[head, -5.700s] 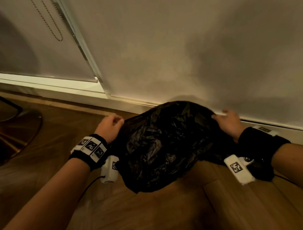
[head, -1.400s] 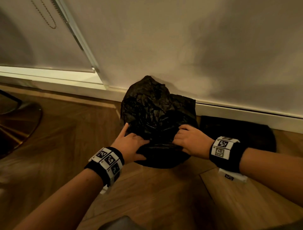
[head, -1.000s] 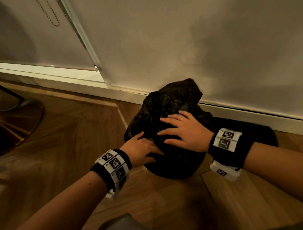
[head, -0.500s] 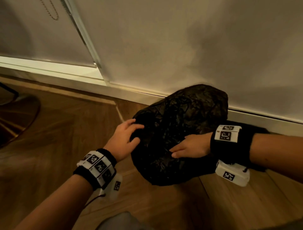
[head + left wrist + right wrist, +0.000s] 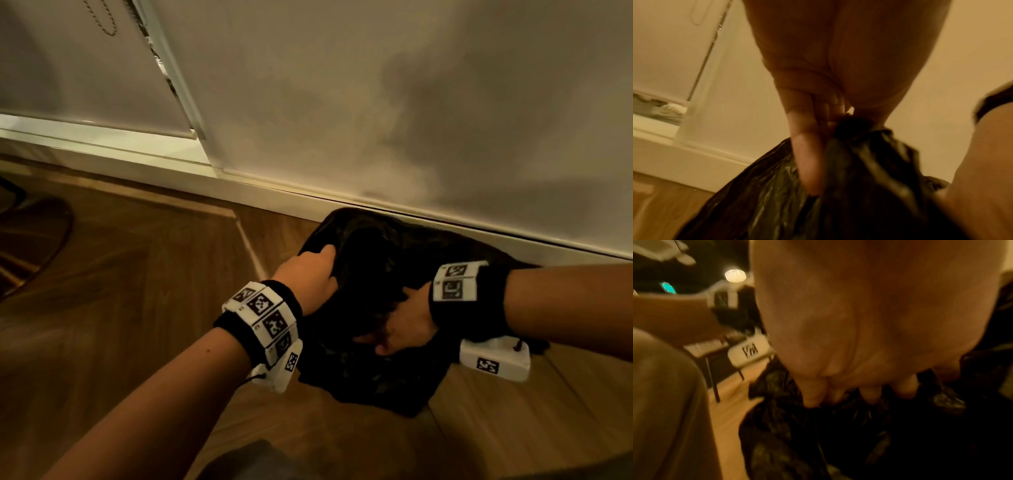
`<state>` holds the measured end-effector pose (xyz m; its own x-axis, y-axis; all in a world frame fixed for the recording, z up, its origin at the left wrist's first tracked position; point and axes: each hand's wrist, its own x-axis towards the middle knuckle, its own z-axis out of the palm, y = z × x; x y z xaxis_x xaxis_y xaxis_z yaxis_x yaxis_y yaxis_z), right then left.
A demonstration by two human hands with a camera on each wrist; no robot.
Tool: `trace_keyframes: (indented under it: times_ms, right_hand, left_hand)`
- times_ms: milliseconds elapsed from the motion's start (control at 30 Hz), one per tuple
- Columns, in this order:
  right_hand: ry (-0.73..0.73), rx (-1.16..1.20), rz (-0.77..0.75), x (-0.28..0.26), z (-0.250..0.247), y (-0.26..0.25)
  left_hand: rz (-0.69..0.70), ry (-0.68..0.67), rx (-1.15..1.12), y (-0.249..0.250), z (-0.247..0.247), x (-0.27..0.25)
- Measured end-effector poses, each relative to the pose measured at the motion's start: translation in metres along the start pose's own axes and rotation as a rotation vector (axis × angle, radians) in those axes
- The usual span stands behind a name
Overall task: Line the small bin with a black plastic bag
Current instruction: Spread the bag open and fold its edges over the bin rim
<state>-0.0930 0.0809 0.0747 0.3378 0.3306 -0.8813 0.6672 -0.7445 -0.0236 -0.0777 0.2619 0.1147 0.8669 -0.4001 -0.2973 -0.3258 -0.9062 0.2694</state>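
A crumpled black plastic bag (image 5: 376, 377) covers a low shape on the wooden floor beside the wall; the small bin itself is hidden under the plastic. My left hand (image 5: 308, 274) grips a bunch of the bag at its upper left edge. In the left wrist view my left hand's fingers (image 5: 807, 154) are curled round gathered plastic (image 5: 859, 154). My right hand (image 5: 400, 329) sits on the bag's near side. The right wrist view shows its fingertips (image 5: 869, 394) curled down into the black plastic (image 5: 838, 443).
A white skirting board (image 5: 239, 192) and pale wall run just behind the bag. A dark round chair base (image 5: 30, 240) stands at the far left. A flat black thing (image 5: 496, 253) lies against the skirting at the right. My knee (image 5: 246, 459) is at the bottom edge.
The puffed-up bag has sunk lower. My left hand went from lying on its left side to gripping its edge. My right hand has shifted down to the near side.
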Motion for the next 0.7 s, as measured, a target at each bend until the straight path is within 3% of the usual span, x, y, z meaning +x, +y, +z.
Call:
trace_keyframes:
  times_ms: [67,167,267,333,367,433,533,600,700]
  right_hand:
    - [-0.078,-0.004,-0.005,0.0,0.011,-0.005]
    - [-0.024,-0.054,-0.017,-0.004,0.0,0.005]
    - [-0.143,-0.155,0.086,0.001,-0.017,0.004]
    - [-0.169,-0.157,-0.018,0.01,-0.023,0.005]
    - [-0.093,-0.069,-0.039,0.011,-0.024,0.009]
    - [0.202,0.127,-0.023,0.009,-0.029,0.019]
    - [0.576,0.32,-0.13,-0.01,-0.039,0.026]
    - [0.674,0.434,-0.218,-0.016,-0.034,0.023]
    - [0.804,0.403,-0.217,-0.007,-0.015,0.018]
  left_hand:
    - [0.071,-0.025,0.041,0.011,0.001,-0.003]
    - [0.117,-0.063,0.05,0.018,0.005,-0.004]
    - [0.079,-0.027,0.0,0.015,0.01,-0.002]
    - [0.011,-0.007,-0.078,-0.003,0.011,0.004]
    - [-0.032,0.0,-0.146,-0.016,0.012,0.008]
    - [-0.146,0.023,-0.299,-0.046,0.014,0.013]
    - [-0.299,0.062,-0.478,-0.081,0.019,0.016]
    - [-0.341,0.13,-0.602,-0.089,0.018,0.018]
    - [-0.353,0.231,-0.746,-0.085,0.014,0.015]
